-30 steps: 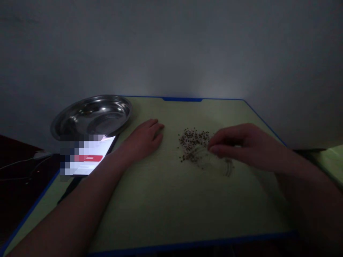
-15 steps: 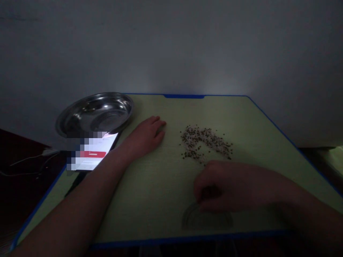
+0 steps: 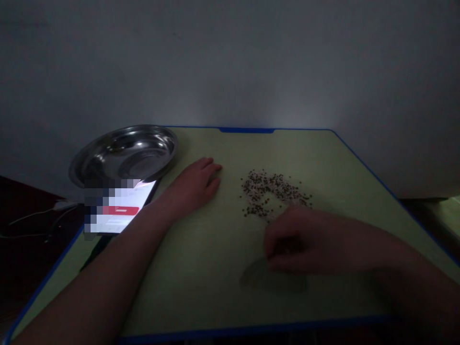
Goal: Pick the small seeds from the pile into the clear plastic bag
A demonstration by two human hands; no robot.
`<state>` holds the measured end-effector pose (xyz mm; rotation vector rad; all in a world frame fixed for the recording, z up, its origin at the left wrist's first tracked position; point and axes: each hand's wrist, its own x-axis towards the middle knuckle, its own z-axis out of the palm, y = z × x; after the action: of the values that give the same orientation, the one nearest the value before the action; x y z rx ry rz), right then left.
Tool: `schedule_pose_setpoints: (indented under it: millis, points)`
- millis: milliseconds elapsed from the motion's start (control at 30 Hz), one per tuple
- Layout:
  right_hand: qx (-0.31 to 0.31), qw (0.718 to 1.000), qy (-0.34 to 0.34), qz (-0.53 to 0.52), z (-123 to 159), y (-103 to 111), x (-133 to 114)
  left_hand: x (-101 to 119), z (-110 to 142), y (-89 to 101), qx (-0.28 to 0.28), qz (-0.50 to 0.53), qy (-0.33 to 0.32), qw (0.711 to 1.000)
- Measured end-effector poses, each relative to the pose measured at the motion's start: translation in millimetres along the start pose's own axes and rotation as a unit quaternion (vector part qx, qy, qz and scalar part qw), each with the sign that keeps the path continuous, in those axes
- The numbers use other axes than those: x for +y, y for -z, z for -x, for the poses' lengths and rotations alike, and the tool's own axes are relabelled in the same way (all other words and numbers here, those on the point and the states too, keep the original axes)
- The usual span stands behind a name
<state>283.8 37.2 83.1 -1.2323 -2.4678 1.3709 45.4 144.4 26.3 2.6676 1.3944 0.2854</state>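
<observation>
Dark and pale grains (image 3: 266,184) lay strewn on the smooth table (image 3: 194,273); the left hand (image 3: 196,184) rested open near them; the right hand (image 3: 300,242), curled, gripped a clear, rounded, blurred dish (image 3: 256,277).

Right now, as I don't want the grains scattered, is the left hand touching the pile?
Apart. The head view shows a strip of green tabletop between the left hand and the grain pile.

Metal basin (image 3: 132,155) just beyond lit phone (image 3: 125,201); pale cables (image 3: 30,216) left; grey wall (image 3: 230,62) behind.
</observation>
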Motion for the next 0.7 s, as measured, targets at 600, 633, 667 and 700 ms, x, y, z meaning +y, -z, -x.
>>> schedule_pose_setpoints:
  millis: [600, 633, 667, 700]
  points:
    - [0.392, 0.9, -0.175, -0.07, 26.1, 84.1, 127.3, -1.9, 3.5, 0.5, -0.01, -0.035, 0.007, 0.999]
    - [0.386, 0.903, -0.173, -0.068, 24.8, 83.4, 129.2, -2.1, 4.0, 0.3, -0.009, -0.035, 0.008, 0.999]
    - [0.381, 0.906, -0.171, -0.064, 23.1, 82.4, 130.0, -2.5, 4.6, -0.1, -0.007, -0.033, 0.008, 0.999]
    - [0.376, 0.909, -0.169, -0.06, 21.0, 81.2, 129.8, -3.0, 5.2, -0.7, -0.003, -0.031, 0.006, 1.0]
